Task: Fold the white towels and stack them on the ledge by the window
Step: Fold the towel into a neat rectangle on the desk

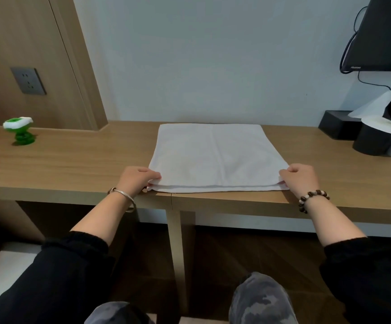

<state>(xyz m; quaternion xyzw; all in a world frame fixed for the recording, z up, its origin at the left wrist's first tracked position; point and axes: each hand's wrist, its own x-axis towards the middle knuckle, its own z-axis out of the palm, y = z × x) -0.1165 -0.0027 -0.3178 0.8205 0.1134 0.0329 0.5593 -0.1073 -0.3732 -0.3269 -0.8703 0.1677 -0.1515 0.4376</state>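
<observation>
**Towel gripped at both near corners on long desk**

Desk first: a long light-brown wooden desk [73, 160] ran across the middle of the frame from left edge to right edge, against a pale wall. At its centre lay the white rectangular cloth towel [215, 155], spread flat. Its far edge lay close to the wall and its near edge sat just at the desk's front lip, where two layers showed one on the other.

A black flat screen [386, 33] filled the upper right corner, with cables hanging below it.

The left hand [138, 180], at lower centre-left, had its fingers curled round the towel's near left corner and pinched it. The right hand [300, 177] gripped the near right corner in the same way, knuckles up.

At the right edge stood a black rectangular box [337, 125] beside a black cylinder holding white paper [374, 141].

At the left stood a small green and white plastic object [20, 132], well apart from the towel. Above it, a grey wall socket [28, 80] sat in a wooden panel.

A thin silver bangle [124, 197] circled the left wrist and a brown and white beaded bracelet [311, 198] the right.
</observation>
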